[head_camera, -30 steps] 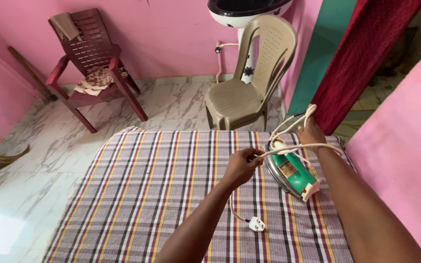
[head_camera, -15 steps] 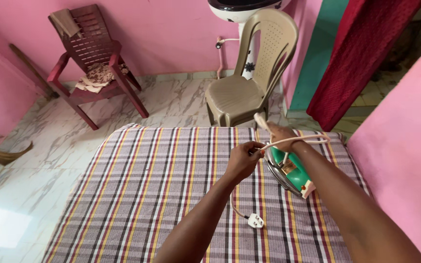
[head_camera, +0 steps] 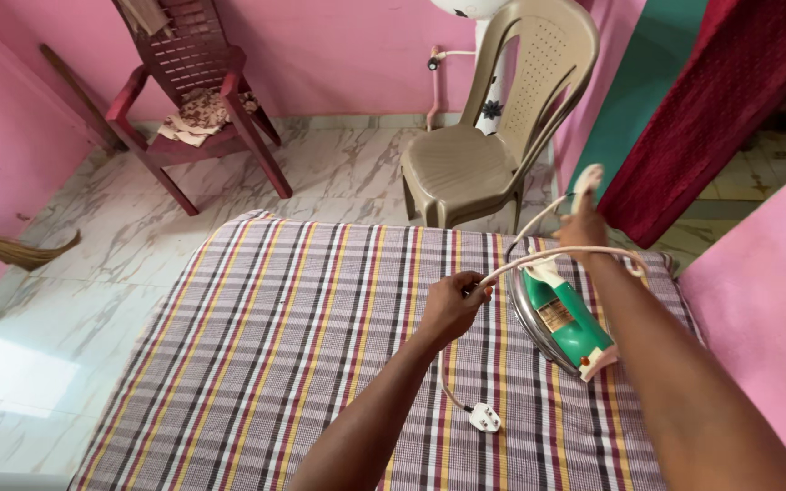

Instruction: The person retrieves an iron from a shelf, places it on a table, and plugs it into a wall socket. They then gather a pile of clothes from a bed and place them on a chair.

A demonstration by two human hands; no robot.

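- Green and white, the clothes iron lies on its side between the hands, on the striped cloth covering the tabletop.
- The left hand is closed around the white cord.
- The right hand is raised beyond the iron, gripping the cord's far loop.
- The white plug lies on the cloth, nearer than the left hand.

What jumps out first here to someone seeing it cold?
The green and white iron standing on the right side of the striped checked cloth, with its white cord looped between both hands. The left hand grips the cord at the cloth's middle; the right hand lifts it above the iron. The white plug lies on the cloth nearer the camera, and a beige plastic chair stands behind.
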